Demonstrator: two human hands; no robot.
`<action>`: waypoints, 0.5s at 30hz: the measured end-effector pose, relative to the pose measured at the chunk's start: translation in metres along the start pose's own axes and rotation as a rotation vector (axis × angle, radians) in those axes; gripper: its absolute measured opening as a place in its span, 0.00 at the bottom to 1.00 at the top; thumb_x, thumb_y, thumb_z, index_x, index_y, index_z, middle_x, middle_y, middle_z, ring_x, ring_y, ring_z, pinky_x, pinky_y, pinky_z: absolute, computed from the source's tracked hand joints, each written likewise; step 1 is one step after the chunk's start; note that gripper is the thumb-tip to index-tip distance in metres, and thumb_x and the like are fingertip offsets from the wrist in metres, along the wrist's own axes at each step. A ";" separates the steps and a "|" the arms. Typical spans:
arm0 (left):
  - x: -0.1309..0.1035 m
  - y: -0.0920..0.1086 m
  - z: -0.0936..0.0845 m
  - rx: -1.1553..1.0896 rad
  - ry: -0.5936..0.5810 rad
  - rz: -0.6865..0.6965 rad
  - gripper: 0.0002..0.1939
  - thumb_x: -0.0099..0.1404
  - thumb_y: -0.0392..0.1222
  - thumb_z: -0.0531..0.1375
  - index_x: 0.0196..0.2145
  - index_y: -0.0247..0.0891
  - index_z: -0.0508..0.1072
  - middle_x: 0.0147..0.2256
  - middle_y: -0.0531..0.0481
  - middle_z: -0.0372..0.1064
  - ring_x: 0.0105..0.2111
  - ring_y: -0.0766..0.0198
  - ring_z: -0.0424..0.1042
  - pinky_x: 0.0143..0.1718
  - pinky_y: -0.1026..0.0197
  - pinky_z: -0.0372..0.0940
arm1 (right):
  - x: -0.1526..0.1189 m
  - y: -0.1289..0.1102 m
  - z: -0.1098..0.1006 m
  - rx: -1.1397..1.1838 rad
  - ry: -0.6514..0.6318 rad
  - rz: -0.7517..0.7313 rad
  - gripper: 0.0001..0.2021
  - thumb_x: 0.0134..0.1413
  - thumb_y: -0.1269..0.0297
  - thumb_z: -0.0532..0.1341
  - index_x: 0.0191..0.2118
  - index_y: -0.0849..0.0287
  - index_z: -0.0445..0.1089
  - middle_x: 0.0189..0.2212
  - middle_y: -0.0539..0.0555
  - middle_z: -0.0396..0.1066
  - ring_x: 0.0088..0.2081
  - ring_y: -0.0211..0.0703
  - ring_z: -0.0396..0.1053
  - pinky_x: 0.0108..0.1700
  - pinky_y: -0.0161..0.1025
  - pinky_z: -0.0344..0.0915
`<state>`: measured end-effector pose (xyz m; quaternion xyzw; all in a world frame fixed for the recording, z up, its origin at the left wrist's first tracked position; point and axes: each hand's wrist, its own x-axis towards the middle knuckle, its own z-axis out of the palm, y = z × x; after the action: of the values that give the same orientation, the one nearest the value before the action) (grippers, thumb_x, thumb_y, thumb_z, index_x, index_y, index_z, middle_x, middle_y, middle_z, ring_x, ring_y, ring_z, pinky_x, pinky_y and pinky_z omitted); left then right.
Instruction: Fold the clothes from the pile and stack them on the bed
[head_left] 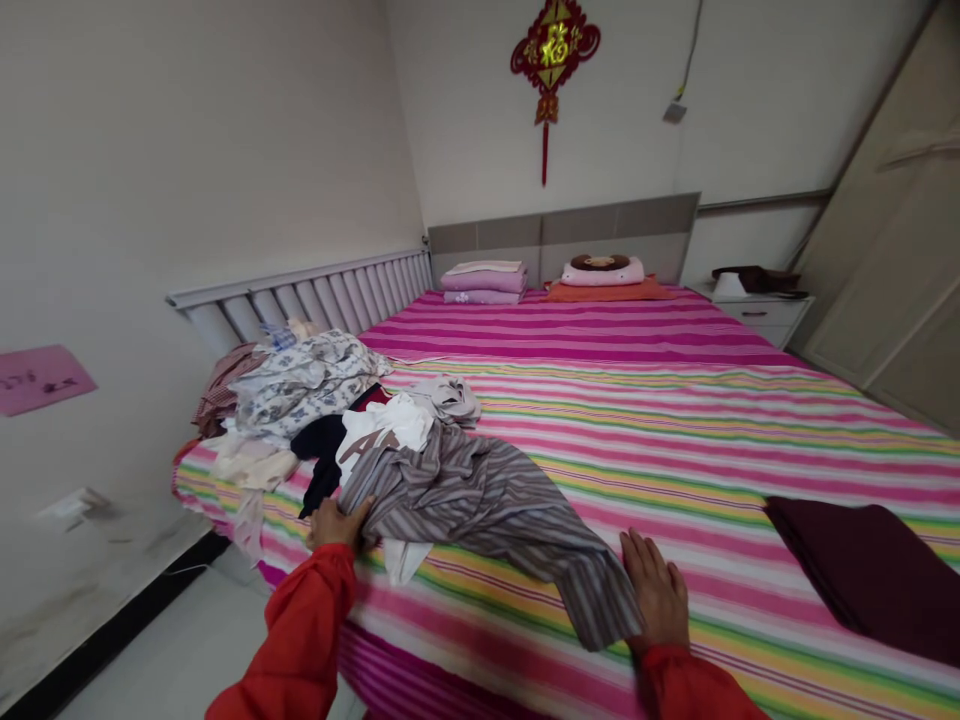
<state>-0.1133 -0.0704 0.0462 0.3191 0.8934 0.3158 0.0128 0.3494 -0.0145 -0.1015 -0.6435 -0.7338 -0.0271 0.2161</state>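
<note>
1. At the lower centre of the frame I have one gray-brown striped cloth (pixel 495 490), rumpled and bunched at its left, narrowing to a flatter end at lower right; it lies on the bed (pixel 720 430), near the front edge
2. My left hand (pixel 335 525), lower left of centre, looks closed on the cloth's left end, thumb on top
3. My right hand (pixel 658 592), lower right of centre, has its fingers extended beside the narrow end; its thumb is hidden, so I can't tell whether it pinches the fabric
4. At the right edge of the frame I count one dark maroon cloth (pixel 870 575), flat and smooth, with open bedspread between it and my right hand
5. Left of centre, one white printed garment (pixel 397 425) and one navy piece (pixel 322 455) touch the striped cloth; behind them a floral cloth (pixel 307 380) tops a heap whose pieces overlap too much for me to count
6. Upper centre, I see two stacks, one purple (pixel 486 283) and one pink and orange (pixel 606 280), before one headboard (pixel 570 235); the bed's middle gives me wide open room
7. One red ornament (pixel 553 50) hangs on the wall at the top
</note>
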 end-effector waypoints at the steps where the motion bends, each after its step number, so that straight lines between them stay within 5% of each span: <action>1: -0.003 0.001 -0.001 -0.009 -0.054 -0.025 0.19 0.52 0.57 0.59 0.29 0.36 0.68 0.30 0.42 0.69 0.40 0.43 0.70 0.41 0.44 0.64 | 0.000 -0.001 -0.003 0.019 -0.007 0.008 0.27 0.57 0.62 0.46 0.62 0.60 0.59 0.62 0.58 0.57 0.63 0.53 0.52 0.60 0.53 0.47; 4: -0.030 0.017 -0.003 -0.201 -0.044 0.090 0.16 0.56 0.56 0.55 0.23 0.41 0.63 0.19 0.55 0.59 0.26 0.59 0.66 0.30 0.59 0.62 | 0.002 -0.001 -0.010 0.099 -0.007 0.029 0.27 0.56 0.60 0.47 0.61 0.60 0.60 0.62 0.59 0.58 0.62 0.53 0.53 0.60 0.54 0.49; 7: -0.081 0.047 -0.005 -0.411 -0.072 0.335 0.18 0.59 0.58 0.54 0.23 0.41 0.62 0.19 0.58 0.57 0.23 0.66 0.60 0.26 0.65 0.58 | 0.002 0.005 -0.013 0.249 0.011 0.039 0.27 0.54 0.58 0.48 0.58 0.60 0.63 0.60 0.59 0.61 0.61 0.54 0.56 0.59 0.57 0.52; 11: -0.155 0.085 -0.001 -0.508 -0.371 0.678 0.15 0.63 0.52 0.53 0.26 0.39 0.67 0.23 0.55 0.63 0.26 0.68 0.62 0.29 0.65 0.57 | -0.012 0.012 -0.018 0.552 0.026 0.045 0.25 0.48 0.54 0.54 0.50 0.57 0.71 0.55 0.60 0.67 0.58 0.57 0.62 0.57 0.57 0.58; 15: -0.214 0.106 0.020 -0.454 -0.652 0.989 0.18 0.66 0.49 0.51 0.22 0.39 0.64 0.22 0.54 0.63 0.25 0.68 0.62 0.29 0.64 0.55 | -0.059 -0.010 -0.038 0.850 0.014 0.165 0.23 0.45 0.50 0.59 0.46 0.56 0.74 0.51 0.60 0.71 0.54 0.57 0.66 0.56 0.54 0.61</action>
<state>0.1212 -0.1200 0.0525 0.7633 0.5014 0.3526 0.2040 0.3550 -0.0837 -0.0857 -0.5535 -0.6244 0.2903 0.4684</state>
